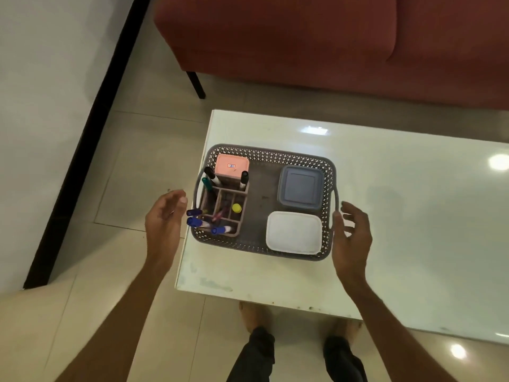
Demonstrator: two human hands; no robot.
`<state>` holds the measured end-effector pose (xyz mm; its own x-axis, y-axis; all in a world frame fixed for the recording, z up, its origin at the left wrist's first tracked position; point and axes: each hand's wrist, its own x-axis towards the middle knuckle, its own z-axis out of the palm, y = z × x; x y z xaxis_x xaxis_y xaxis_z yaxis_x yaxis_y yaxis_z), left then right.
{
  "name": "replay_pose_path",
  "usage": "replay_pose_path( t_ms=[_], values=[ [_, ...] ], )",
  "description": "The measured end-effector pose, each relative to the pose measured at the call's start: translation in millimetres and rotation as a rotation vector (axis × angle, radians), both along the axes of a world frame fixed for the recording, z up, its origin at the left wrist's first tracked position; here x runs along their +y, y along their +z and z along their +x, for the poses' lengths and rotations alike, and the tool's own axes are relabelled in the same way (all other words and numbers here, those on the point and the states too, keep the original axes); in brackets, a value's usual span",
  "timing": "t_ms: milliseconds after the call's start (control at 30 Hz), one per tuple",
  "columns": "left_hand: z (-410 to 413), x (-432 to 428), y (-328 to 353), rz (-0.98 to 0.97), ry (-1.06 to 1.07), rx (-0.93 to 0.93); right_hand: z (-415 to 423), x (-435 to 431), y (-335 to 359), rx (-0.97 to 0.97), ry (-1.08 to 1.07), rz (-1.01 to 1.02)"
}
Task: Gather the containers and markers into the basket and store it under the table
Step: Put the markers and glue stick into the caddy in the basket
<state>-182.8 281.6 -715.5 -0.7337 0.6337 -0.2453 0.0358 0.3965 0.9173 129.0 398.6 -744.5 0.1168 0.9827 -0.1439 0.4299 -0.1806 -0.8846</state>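
A grey perforated basket (289, 157) stands on the white table (399, 216) near its left end. Inside it are a pink-lidded container (232, 166), a grey-blue container (300, 188), a white-lidded container (294, 232) and a divided pen holder (220, 205) with several markers (195, 221) sticking out. My left hand (165, 216) hovers open just left of the basket's left handle. My right hand (351, 232) is open beside the right handle, fingers close to it, holding nothing.
A red sofa (303, 37) stands beyond the table. Tiled floor (132, 161) lies to the left, with a black skirting strip along a white wall. My feet and dark trouser legs (256, 354) are below the table's near edge.
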Motion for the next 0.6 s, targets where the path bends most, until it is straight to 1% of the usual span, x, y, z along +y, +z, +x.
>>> replay_pose_path(
  t_ms=[67,133,233,333,467,600],
  values=[
    [-14,9,-18,-0.014,-0.015,-0.125,6,3,-12,0.049,-0.051,-0.067],
    [-25,19,-35,-0.023,-0.027,-0.294,8,7,-26,0.114,-0.078,-0.175],
    [-32,31,-52,0.034,-0.038,-0.600,7,11,-41,0.194,-0.059,-0.308],
    [-30,37,-65,0.090,-0.084,-0.842,-5,13,-47,0.260,-0.029,-0.367],
    [-29,39,-79,0.019,-0.081,-1.017,-18,18,-51,0.291,-0.058,-0.413],
    [-30,34,-79,0.032,-0.090,-1.055,-16,13,-48,0.308,-0.013,-0.404]
  ],
)
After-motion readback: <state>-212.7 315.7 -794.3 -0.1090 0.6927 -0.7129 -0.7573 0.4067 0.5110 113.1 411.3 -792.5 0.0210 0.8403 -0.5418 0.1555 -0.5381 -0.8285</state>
